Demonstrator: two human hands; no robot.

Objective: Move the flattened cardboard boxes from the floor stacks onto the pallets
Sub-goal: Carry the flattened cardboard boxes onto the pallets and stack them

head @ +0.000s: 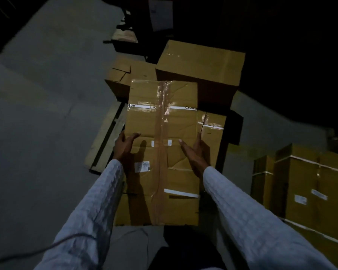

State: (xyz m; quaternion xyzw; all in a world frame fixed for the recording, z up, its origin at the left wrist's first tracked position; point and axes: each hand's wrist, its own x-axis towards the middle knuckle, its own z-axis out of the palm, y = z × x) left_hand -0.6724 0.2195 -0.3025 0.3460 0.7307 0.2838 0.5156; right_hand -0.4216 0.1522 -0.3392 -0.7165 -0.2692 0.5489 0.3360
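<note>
A flattened brown cardboard box (162, 133) with clear tape down its middle and white strips across it is held out in front of me. My left hand (125, 148) grips its left edge, thumb on top. My right hand (194, 155) grips its right edge, with the thumb lying across the top face. Under and beyond it lie more flattened cardboard (213, 131) on a wooden pallet (103, 145) whose slats show at the left. Both sleeves are pale and textured.
Two closed brown boxes stand beyond the pallet, a large one (201, 61) and a smaller one (125, 75). Strapped cartons (308, 184) are stacked at the right. Grey concrete floor (43, 114) spreads to the left. The background is dark.
</note>
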